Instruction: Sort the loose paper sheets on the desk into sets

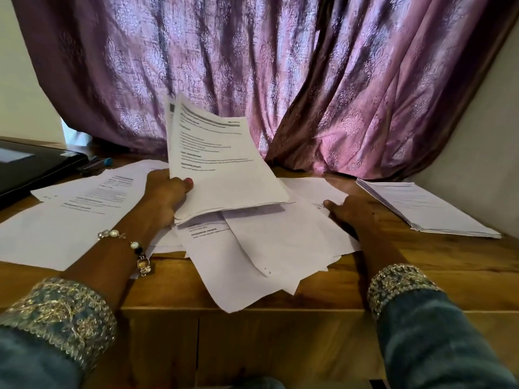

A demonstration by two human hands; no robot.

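you're at a home desk: wooden top (pixel 421 265), purple curtain (pixel 280 66) behind, a closed laptop (pixel 31 167), papers (pixel 280 242) scattered about.

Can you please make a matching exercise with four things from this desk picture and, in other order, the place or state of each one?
Things:
1. left hand
2. right hand
3. neat stack of sheets
4. black laptop

Places or states:
A. closed, at the far left of the desk
B. lies at the right end of the desk
C. holds a raised bundle of sheets
D. rests flat on the loose sheets

Pairs: 1-C, 2-D, 3-B, 4-A
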